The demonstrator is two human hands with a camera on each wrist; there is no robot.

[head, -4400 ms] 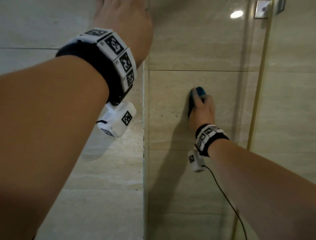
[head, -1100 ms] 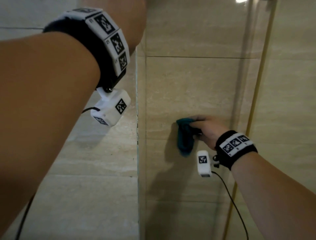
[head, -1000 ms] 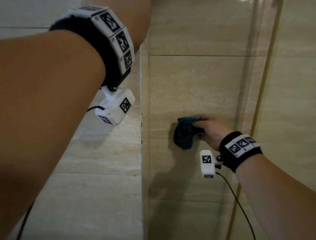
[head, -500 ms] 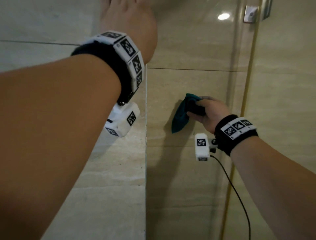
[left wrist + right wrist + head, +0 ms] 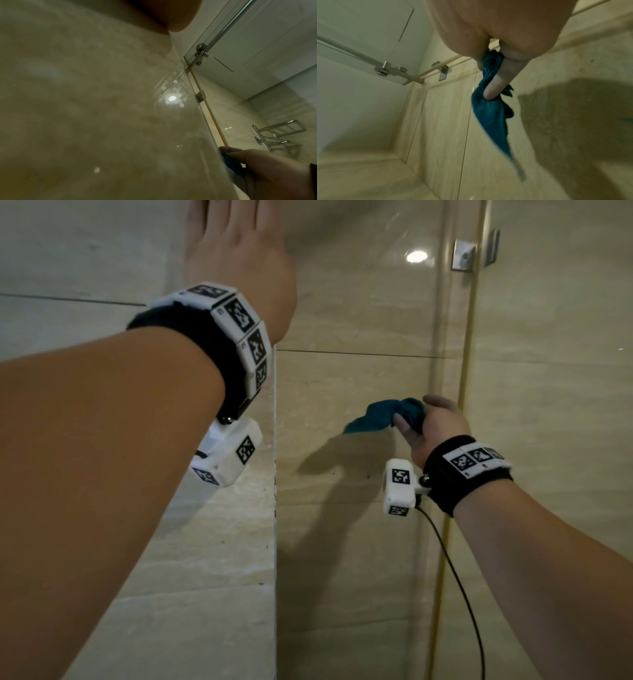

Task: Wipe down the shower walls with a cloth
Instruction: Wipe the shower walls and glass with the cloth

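Right hand [image 5: 436, 429] pinches a soft, limp teal cloth [image 5: 383, 416], bunched, corner dangling; left hand [image 5: 236, 265] rests flat on the tiled shower wall [image 5: 342, 302], fingers cropped.

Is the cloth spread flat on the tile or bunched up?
Bunched: the right hand grips the teal cloth crumpled, one corner trailing free.

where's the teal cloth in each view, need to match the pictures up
Head: cloth right of centre, bunched in the right hand, in front of the tiled wall.
Left wrist: only a dark teal bit at lower right, under that hand's fingers.
Right wrist: centre, hanging down from the fingers.
Shared landmark: the metal bracket on the glass edge, also seen at and.
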